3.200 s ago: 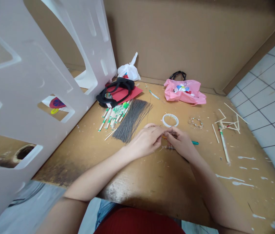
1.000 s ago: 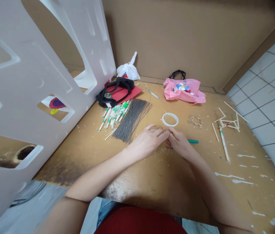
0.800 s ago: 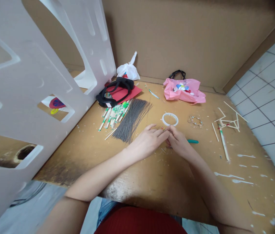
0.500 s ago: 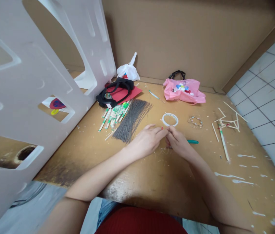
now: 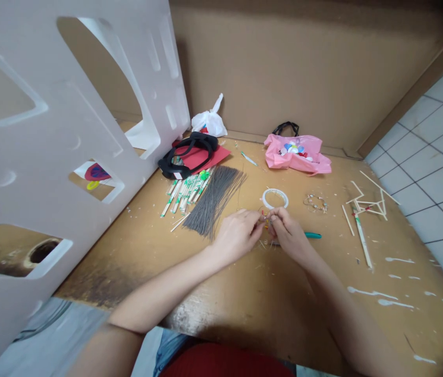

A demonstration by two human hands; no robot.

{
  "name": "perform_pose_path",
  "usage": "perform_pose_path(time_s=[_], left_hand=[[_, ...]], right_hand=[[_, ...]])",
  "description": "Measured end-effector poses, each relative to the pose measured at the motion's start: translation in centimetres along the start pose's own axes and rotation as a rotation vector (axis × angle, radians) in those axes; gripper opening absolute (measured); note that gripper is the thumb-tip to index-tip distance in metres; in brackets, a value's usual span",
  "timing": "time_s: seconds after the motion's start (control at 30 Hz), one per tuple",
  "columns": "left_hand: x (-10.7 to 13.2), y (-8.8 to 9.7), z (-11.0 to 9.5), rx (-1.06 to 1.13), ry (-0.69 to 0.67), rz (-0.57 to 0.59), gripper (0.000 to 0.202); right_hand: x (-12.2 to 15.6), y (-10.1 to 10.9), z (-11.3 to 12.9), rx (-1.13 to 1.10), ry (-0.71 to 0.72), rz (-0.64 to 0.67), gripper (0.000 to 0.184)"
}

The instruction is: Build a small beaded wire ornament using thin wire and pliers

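My left hand [image 5: 239,233] and my right hand [image 5: 287,230] meet over the table, fingertips almost touching. Both are closed in a pinch around something tiny with red and yellow bits, mostly hidden by the fingers. Just beyond them lies a white tape roll [image 5: 263,199]. A tool with a teal handle [image 5: 313,235] rests beside my right hand, its other end partly covered. Left of my left hand spreads a bundle of thin grey wires [image 5: 214,203]. Short thin scraps [image 5: 268,244] are scattered below the fingers.
Wrapped chopsticks [image 5: 185,195], a black headset-like band [image 5: 174,172] and red paper [image 5: 221,154] lie at left. Behind are a white bag [image 5: 208,123] and a pink bag [image 5: 315,158]. To the right sit a beaded wire ring [image 5: 315,203] and a stick frame [image 5: 371,209]. A white plastic panel [image 5: 88,99] stands left.
My hands have shifted slightly, and the left fingers have curled downward. More of the small red and yellow bits shows between them. The view has tilted a little upward.
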State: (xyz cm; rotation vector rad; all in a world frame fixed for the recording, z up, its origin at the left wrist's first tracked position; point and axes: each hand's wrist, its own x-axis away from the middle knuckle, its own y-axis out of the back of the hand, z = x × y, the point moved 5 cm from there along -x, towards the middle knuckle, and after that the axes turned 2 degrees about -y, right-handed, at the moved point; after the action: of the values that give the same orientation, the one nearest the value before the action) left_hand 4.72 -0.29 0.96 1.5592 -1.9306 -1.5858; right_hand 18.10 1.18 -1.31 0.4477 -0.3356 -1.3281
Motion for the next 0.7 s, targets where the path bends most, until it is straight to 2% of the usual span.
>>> perform_pose_path(time_s=[0.2,0.27,0.37,0.47,0.53,0.63,0.7], left_hand=[[0.2,-0.7,-0.9,-0.238,-0.192,0.021,0.017],[0.2,-0.9,-1.0,-0.291,-0.214,0.042,0.016],[0.0,-0.8,-0.9,-0.309,-0.228,0.076,0.015],[-0.3,-0.4,-0.5,-0.211,-0.295,0.152,0.014],[-0.6,0.1,0.4,-0.053,-0.24,0.143,0.014],[-1.0,0.5,2.4,0.259,-0.001,0.111,0.017],[-1.2,0.6,3.0,0.398,0.066,0.064,0.016]], right_hand=[[0.1,-0.4,0.0,0.033,0.017,0.007,0.016],[0.1,-0.5,0.1,0.071,0.004,0.0,0.016],[0.1,-0.6,0.1,0.113,-0.012,-0.008,0.015],[0.0,-0.6,0.0,0.096,-0.027,0.02,0.015],[-0.2,-0.5,-0.1,0.028,-0.03,0.062,0.016],[-0.3,-0.1,0.1,-0.083,-0.011,0.115,0.019],[-0.4,0.2,0.4,-0.102,0.005,0.127,0.02]])
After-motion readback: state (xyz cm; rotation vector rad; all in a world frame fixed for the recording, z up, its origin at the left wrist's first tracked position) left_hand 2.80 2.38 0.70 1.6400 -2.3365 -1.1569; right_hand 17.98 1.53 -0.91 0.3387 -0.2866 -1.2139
